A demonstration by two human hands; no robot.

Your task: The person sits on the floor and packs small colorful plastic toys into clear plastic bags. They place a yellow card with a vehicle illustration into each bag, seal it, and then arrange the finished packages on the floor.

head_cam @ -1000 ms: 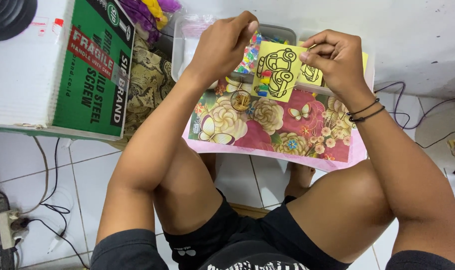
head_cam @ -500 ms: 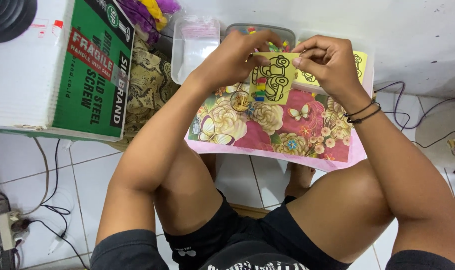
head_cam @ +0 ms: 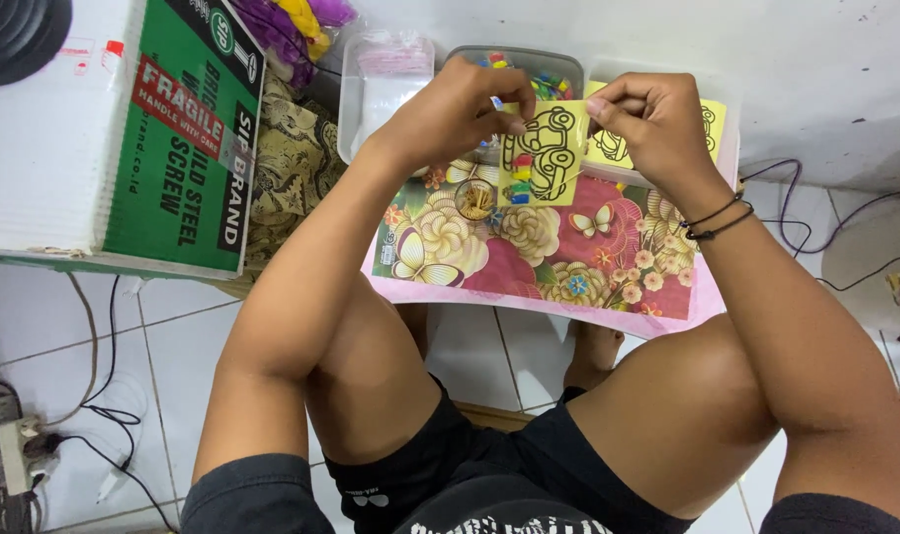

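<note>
Both hands pinch a yellow card (head_cam: pixel 547 150) with black car outline, small coloured bits low-left: left hand (head_cam: pixel 450 114), right hand (head_cam: pixel 652 124), above floral tray (head_cam: pixel 568 267) far edge.

card (head_cam: pixel 542 153) between hands, above tray (head_cam: pixel 529 247) | bins (head_cam: pixel 529 61) behind tray | box (head_cam: pixel 124 129) left

head view, close, looking down over lap and floor
</note>
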